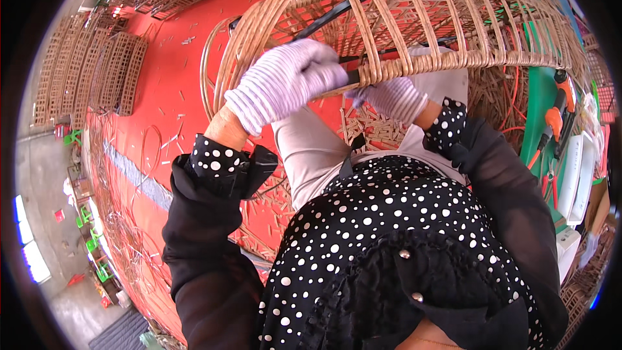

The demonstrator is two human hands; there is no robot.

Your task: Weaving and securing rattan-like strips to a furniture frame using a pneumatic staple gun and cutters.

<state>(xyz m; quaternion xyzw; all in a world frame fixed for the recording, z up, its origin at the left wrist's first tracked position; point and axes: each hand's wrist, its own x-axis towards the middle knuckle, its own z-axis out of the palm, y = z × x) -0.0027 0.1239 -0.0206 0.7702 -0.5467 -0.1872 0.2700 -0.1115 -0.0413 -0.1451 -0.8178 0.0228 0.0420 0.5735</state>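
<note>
Your left hand point(291, 81), gloved, shows its back upward, its fingers bent and directed toward your right hand. Your right hand point(395, 98), likewise gloved, lies lower, its fingers pointing left. Your left wrist point(227, 128) and right wrist point(427, 115) are bare. Your left arm point(201, 240) bends outward at the elbow; your right arm point(505, 168) angles inward. Blur and overlap obscure how tightly either hand closes.

No text, label, brand, number or sign can be read. Well to the right of the right grip point(395, 100), past the orange-handled tools point(554, 120), the long white tray point(574, 178) shows nothing legible. Far to the left of the left grip point(288, 83), a small red patch point(59, 216) is too small to read.
</note>
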